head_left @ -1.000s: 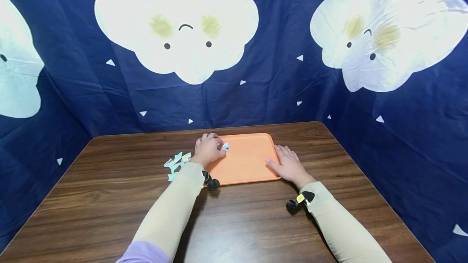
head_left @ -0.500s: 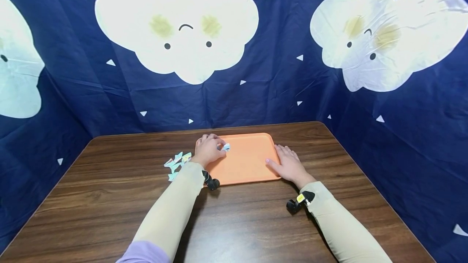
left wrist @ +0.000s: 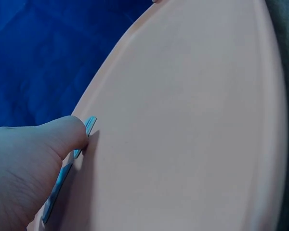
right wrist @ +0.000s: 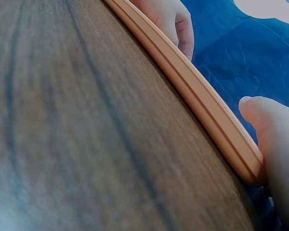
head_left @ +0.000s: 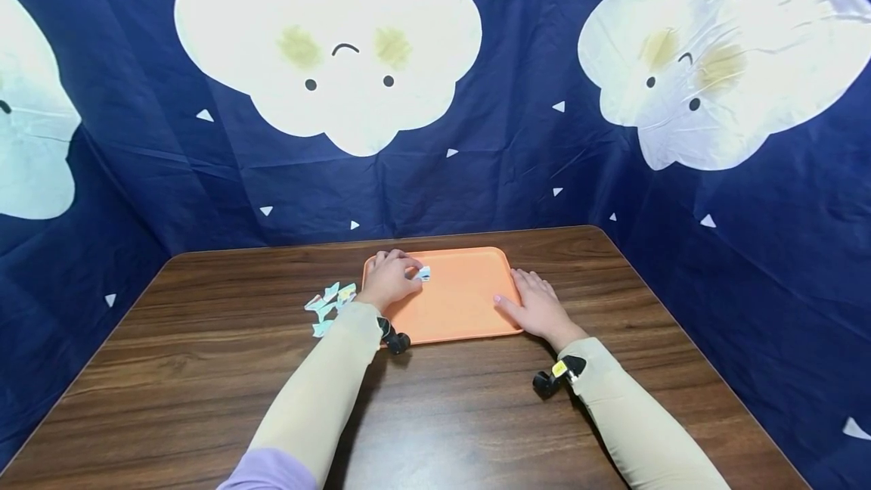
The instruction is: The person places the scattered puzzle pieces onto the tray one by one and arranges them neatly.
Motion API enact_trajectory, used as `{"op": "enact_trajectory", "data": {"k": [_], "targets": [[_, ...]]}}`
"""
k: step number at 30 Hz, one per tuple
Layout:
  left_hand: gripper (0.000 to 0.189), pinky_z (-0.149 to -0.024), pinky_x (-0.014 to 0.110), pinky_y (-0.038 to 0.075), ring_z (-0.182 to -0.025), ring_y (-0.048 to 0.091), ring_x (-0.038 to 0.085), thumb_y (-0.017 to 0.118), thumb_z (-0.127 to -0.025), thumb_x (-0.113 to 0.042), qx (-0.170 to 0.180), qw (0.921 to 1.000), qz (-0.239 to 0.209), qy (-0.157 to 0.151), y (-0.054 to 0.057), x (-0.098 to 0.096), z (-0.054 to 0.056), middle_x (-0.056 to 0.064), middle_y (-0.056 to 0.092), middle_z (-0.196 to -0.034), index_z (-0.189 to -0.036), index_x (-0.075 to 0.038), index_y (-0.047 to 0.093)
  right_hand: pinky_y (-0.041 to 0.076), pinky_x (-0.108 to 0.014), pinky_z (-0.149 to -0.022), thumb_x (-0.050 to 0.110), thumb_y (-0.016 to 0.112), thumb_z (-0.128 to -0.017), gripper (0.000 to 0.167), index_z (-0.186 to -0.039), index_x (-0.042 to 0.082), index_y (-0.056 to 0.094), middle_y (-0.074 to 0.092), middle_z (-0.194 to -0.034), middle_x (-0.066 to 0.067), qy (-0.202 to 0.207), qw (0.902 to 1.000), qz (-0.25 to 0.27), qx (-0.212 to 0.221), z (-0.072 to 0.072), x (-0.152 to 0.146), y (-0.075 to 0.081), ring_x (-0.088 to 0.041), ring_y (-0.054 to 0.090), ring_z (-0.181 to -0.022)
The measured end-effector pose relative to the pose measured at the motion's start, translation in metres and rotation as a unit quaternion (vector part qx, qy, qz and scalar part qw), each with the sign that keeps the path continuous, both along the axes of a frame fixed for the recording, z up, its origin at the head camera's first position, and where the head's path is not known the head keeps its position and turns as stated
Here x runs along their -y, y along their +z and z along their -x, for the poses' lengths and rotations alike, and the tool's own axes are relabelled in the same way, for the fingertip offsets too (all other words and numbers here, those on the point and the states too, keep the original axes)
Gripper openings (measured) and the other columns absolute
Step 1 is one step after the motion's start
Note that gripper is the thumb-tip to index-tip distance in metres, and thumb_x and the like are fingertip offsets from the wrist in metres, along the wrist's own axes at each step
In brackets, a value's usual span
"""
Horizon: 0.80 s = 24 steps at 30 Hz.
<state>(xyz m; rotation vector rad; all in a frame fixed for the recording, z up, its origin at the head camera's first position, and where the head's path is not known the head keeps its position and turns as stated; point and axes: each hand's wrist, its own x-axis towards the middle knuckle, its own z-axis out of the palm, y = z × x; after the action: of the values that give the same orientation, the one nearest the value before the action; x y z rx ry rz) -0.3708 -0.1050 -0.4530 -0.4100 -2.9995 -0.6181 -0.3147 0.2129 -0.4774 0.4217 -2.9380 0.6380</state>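
An orange tray lies between the two hands. Over its left part, my left hand pinches a small, flat, pale blue puzzle piece between thumb and fingers. In the left wrist view the thumb lies against this puzzle piece, and a second flat piece shows beside it, partly hidden by the hand. My right hand rests at the tray's right edge, fingers stretched along the outside and thumb over the rim. The right wrist view shows that thumb beside the tray's corner.
Several more printed puzzle pieces lie in a loose group left of the tray, partly behind the left forearm. The wooden table reaches back to a dark blue curtain with white clouds. A small black camera sits on each wrist.
The left hand and its puzzle piece have shifted very slightly to the right on the tray. The right hand and the tray look unmoved.
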Motion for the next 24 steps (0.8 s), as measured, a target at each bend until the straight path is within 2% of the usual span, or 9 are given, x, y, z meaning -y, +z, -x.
{"op": "enact_trajectory", "data": {"k": [14, 24], "targets": [[0.042, -0.109, 0.059, 0.022, -0.124, 0.037, 0.037, 0.070, -0.085, -0.030, 0.009, 0.9999, -0.006, 0.000, -0.0033, 0.0001, 0.0068, 0.006, 0.052, -0.143, -0.127, -0.027, 0.071, 0.016, -0.060, -0.119, 0.060, 0.049, -0.098, 0.087, -0.156, -0.002, 0.032, 0.034, -0.159, -0.024, -0.001, 1.0000, -0.001, -0.001, 0.0003, -0.0005, -0.0007, -0.044, 0.025, -0.149], [0.041, -0.110, 0.061, 0.020, -0.123, 0.037, 0.038, 0.069, -0.085, -0.030, -0.002, 1.0000, -0.007, 0.000, -0.0040, 0.0000, 0.0050, 0.006, 0.053, -0.141, -0.126, -0.027, 0.071, 0.018, -0.060, -0.119, 0.059, 0.049, -0.098, 0.086, -0.155, -0.003, 0.033, 0.035, -0.158, -0.025, 0.000, 1.0000, 0.000, -0.006, 0.0001, -0.0004, -0.0006, -0.045, 0.026, -0.148]]}}
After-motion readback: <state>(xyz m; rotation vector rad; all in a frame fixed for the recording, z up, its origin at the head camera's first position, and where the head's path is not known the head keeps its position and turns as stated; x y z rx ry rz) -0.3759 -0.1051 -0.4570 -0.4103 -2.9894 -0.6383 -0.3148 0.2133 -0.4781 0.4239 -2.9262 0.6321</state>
